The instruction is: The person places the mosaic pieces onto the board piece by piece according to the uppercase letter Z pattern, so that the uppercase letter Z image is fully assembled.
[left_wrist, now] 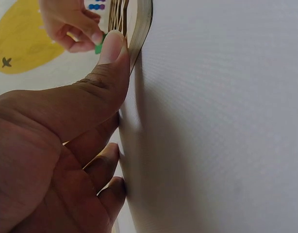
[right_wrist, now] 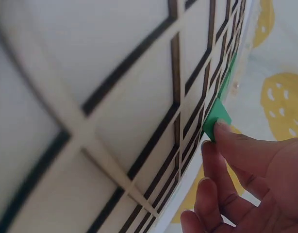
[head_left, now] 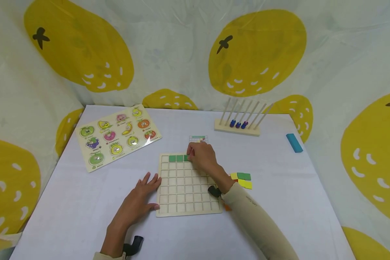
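Note:
A wooden grid board (head_left: 180, 189) lies on the white table with green square tiles (head_left: 172, 158) in its far row. Over that row, my right hand (head_left: 202, 156) pinches a green square tile (right_wrist: 217, 116) between thumb and fingertips. The tile is tilted, right at the grid bars in the right wrist view. My left hand (head_left: 139, 198) rests flat along the board's left side, fingers spread. Its thumb (left_wrist: 112, 53) touches the board's edge. Just beyond the right hand is a small printed pattern card (head_left: 198, 137), partly covered by it.
Loose yellow tiles (head_left: 245, 184) and green tiles (head_left: 244, 176) lie right of the board, partly behind the right forearm. A fruit puzzle board (head_left: 118, 137) is at the back left. A pegged wooden stand (head_left: 237, 129) with beads and a blue block (head_left: 294, 143) sit at the back right.

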A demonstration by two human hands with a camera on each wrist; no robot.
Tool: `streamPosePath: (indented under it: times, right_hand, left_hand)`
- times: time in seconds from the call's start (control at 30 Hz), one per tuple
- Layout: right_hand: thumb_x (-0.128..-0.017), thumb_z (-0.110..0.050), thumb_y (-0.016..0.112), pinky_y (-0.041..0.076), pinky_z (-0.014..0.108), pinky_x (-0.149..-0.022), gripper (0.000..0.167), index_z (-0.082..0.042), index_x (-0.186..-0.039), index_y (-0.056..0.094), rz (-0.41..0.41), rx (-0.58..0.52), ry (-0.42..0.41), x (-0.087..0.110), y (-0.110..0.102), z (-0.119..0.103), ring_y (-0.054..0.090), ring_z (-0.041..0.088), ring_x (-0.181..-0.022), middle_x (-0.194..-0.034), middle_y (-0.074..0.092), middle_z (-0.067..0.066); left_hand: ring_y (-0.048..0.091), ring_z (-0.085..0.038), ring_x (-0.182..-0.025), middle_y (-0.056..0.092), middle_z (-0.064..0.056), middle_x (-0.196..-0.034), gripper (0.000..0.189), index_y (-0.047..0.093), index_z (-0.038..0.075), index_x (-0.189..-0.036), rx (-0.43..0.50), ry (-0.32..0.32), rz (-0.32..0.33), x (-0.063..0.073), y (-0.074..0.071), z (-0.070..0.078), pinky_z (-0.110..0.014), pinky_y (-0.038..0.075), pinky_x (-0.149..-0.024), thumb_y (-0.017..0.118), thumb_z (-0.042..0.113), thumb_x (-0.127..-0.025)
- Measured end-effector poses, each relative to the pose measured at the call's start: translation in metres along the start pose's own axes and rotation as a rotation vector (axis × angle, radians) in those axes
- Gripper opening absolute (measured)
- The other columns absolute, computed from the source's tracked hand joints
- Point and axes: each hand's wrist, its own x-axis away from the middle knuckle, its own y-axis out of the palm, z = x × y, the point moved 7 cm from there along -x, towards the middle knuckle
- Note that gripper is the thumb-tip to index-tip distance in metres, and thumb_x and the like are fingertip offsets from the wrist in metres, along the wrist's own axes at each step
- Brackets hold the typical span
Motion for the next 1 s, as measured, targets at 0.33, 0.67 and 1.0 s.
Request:
streamPosePath:
  times: [0.33, 0.67, 1.0]
  right_hand:
    - [-0.089, -0.013, 0.086, 0.056, 0.042, -0.091, 0.011, -0.016, -0.091, 0.075, -0.024, -0.009, -0.026, 0.000, 0.001, -0.001, 0.061, 0.017, -0.080, -0.078, 0.068, -0.003]
    - [-0.088, -0.010, 0.084, 0.049, 0.038, -0.081, 0.015, -0.013, -0.100, 0.076, 0.021, -0.142, 0.007, 0.024, -0.025, 0.030, 0.059, 0.022, -0.088, -0.085, 0.071, -0.001]
    - [-0.092, -0.017, 0.083, 0.049, 0.037, -0.084, 0.016, -0.015, -0.106, 0.076, 0.020, -0.143, 0.147, 0.069, -0.063, 0.092, 0.058, 0.025, -0.097, -0.096, 0.073, 0.002]
  left_hand:
    - [0.024, -0.035, -0.164, 0.043, -0.006, -0.166, 0.101, 0.052, 0.013, -0.157, 0.001, 0.007, 0.007, 0.001, 0.000, 0.000, -0.058, 0.025, -0.133, 0.098, 0.015, -0.068]
    - [0.023, -0.035, -0.165, 0.042, -0.006, -0.167, 0.101, 0.050, 0.014, -0.158, -0.005, 0.014, -0.002, 0.000, -0.001, 0.001, -0.058, 0.024, -0.133, 0.097, 0.016, -0.069]
    - [0.023, -0.034, -0.165, 0.041, -0.006, -0.167, 0.100, 0.050, 0.013, -0.158, -0.011, 0.017, -0.010, 0.000, -0.001, 0.000, -0.059, 0.024, -0.133, 0.097, 0.017, -0.070]
